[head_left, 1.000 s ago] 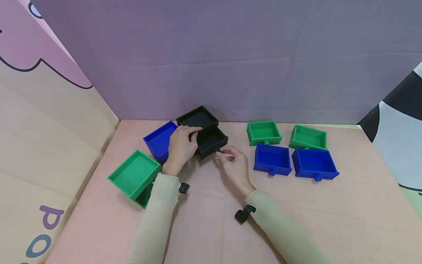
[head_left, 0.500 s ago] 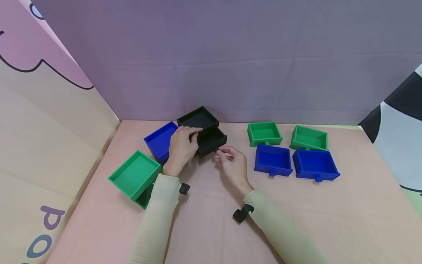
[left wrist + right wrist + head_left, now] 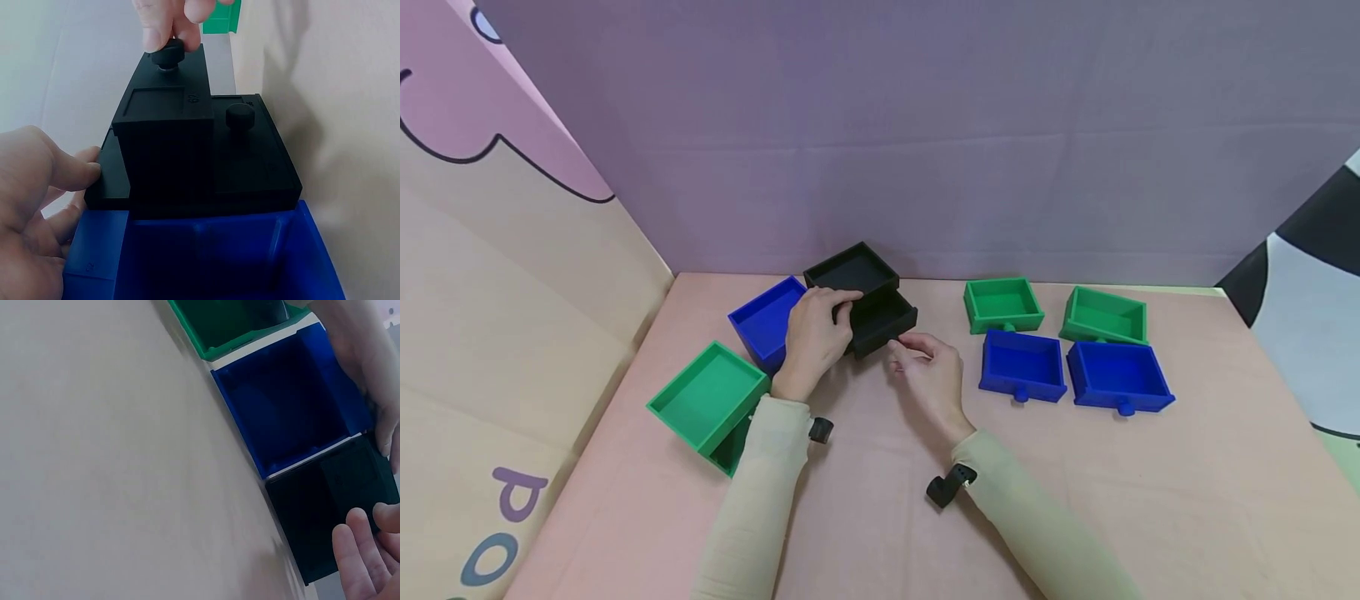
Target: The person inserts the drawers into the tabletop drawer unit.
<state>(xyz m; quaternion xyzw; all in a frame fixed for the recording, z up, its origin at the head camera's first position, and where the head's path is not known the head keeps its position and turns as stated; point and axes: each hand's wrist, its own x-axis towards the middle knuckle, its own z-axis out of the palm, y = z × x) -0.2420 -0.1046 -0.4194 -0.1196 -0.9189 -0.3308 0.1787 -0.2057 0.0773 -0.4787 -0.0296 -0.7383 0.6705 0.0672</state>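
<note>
A small black cabinet (image 3: 850, 268) stands near the back wall, with one black drawer (image 3: 883, 321) sticking partly out of its front. My left hand (image 3: 816, 333) holds the cabinet by its upper front edge, thumb and fingers on either side. With thumb and fingertips my right hand (image 3: 928, 371) pinches the drawer's round knob (image 3: 169, 55). Below it, a second knob (image 3: 240, 115) sits on the cabinet's flush front. Left of the cabinet is a blue cabinet (image 3: 766, 321) with a hollow front, and nearer me a green cabinet (image 3: 707, 396), partly hidden by my left sleeve.
To the right lie loose drawers with knobs: two green, a left one (image 3: 1002, 304) and a right one (image 3: 1103, 315), behind two blue, a left one (image 3: 1021, 362) and a right one (image 3: 1118, 373). A grey cloth wall (image 3: 925, 150) rises behind the pink tabletop (image 3: 880, 517).
The black drawer has slid slightly inward, and my right hand has moved a little toward the cabinet with it. My left hand keeps its place on the cabinet.
</note>
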